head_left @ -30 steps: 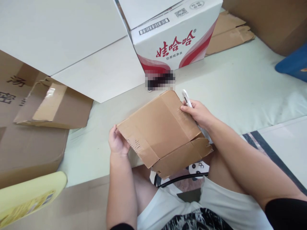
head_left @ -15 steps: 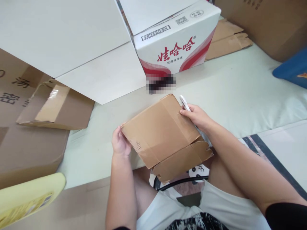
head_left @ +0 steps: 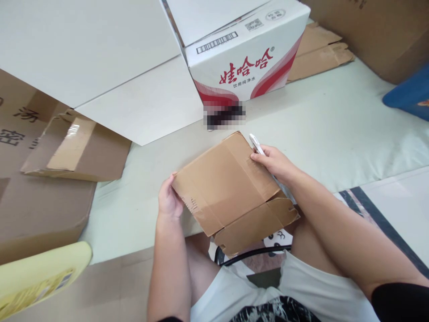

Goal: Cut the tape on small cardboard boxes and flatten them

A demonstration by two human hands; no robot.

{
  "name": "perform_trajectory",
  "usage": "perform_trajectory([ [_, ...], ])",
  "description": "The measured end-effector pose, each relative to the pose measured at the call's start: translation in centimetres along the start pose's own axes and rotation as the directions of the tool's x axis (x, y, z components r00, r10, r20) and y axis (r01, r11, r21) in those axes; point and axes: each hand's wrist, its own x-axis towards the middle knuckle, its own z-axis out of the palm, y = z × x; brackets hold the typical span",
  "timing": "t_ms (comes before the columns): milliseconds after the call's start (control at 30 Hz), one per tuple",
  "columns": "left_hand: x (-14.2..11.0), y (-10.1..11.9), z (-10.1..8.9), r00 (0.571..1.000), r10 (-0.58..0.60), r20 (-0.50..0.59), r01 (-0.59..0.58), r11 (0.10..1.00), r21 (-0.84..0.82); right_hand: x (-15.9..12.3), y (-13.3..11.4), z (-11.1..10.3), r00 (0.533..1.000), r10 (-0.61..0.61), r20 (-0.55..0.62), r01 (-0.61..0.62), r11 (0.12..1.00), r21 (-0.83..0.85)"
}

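A flattened brown cardboard box is held tilted above my lap, its flap hanging toward me. My left hand grips the box's left edge, thumb at the upper corner and other fingers partly hidden behind it. At the right edge, my right hand is closed around a white box cutter and rests against the cardboard. The cutter's upper end sticks out past my fingers; its lower part is mostly covered.
A white-and-red water carton stands beyond the box, beside a large white box. Brown cartons are at left, with a yellow container below. A blue object sits on the pale green covered surface.
My left hand has shifted slightly along the cardboard's left edge, with its thumb nearer the upper corner. The right hand and the box cutter stay almost still.
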Motion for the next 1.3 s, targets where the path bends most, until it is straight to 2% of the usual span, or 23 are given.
perform_trajectory([
  [333, 0.07, -0.09, -0.01, 1.000, -0.014, -0.009, 0.014, 0.999, 0.051, 0.13, 0.14, 0.03, 1.000, 0.004, 0.018, -0.003, 1.000, -0.029],
  [500, 0.33, -0.32, -0.28, 1.000, 0.018, 0.020, -0.019, 0.995, 0.098, 0.11, 0.02, 0.14, 1.000, 0.013, 0.008, -0.013, 0.999, -0.041],
  [667, 0.24, -0.41, -0.08, 1.000, 0.003, -0.012, -0.003, 0.997, 0.074, 0.13, 0.19, 0.10, 1.000, 0.016, 0.003, -0.016, 0.999, -0.040],
  [867, 0.21, -0.46, -0.09, 0.999, 0.027, 0.040, -0.031, 0.994, 0.103, 0.14, 0.27, 0.07, 1.000, 0.017, 0.005, -0.017, 0.999, -0.034],
  [1167, 0.19, -0.56, -0.03, 0.999, 0.036, 0.032, -0.039, 0.994, 0.105, 0.20, 0.40, 0.07, 1.000, -0.003, -0.006, 0.002, 0.999, -0.046],
  [1300, 0.07, -0.44, 0.16, 1.000, 0.014, -0.008, -0.013, 0.996, 0.087, 0.20, 0.40, 0.05, 1.000, -0.005, -0.006, 0.004, 0.999, -0.050],
])
